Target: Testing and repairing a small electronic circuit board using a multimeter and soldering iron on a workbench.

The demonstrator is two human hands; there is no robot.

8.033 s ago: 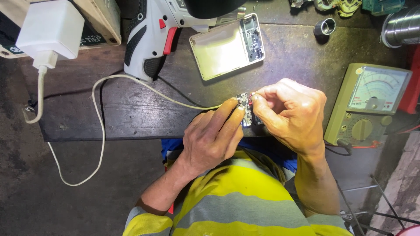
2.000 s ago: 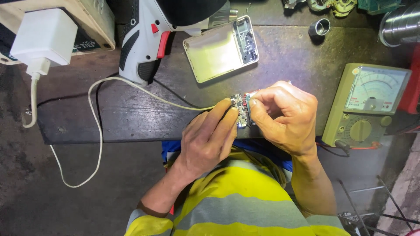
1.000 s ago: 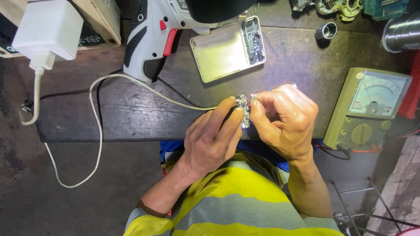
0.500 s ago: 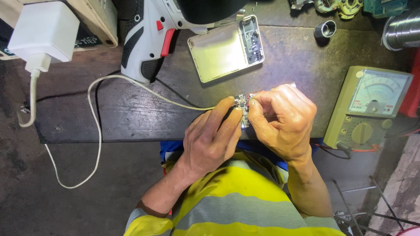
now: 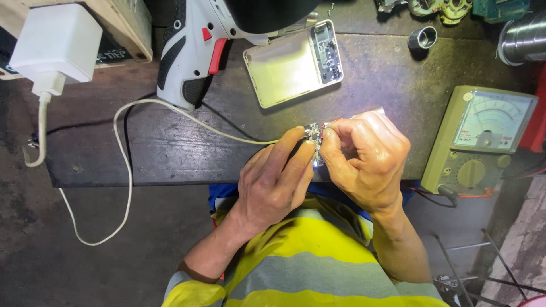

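Both hands meet at the near edge of the tabletop (image 5: 170, 153), just in front of the person's yellow & grey shirt (image 5: 307, 267). The left hand (image 5: 273, 182) and right hand (image 5: 367, 159) pinch a small board (image 5: 315, 136) between them; it has tiny parts on it & a bright light shines there. Left fingers (image 5: 290, 145) are closed on the board's left side, right fingers (image 5: 333, 131) are closed on its right side, w/ the right fingertips curled over the top. A white cable (image 5: 170, 111) runs from the board's left side, across the tabletop, then loops down off the edge & back up to a white plug (image 5: 54, 48), far left of the board & up at the corner. Above the board & a bit left lies a white & red drill (image 5: 193, 51) on its side. Right above the board sits an open white case (image 5: 293, 62), flat, w/ small parts at its right end. To the right of the board, near the right hand but not touching it, is a green meter (image 5: 480, 142) w/ a dial & a round knob. Far above & right of the board stands a small metal ring (image 5: 422, 38). Can't tell what the board's tiny parts are, too small & too bright.
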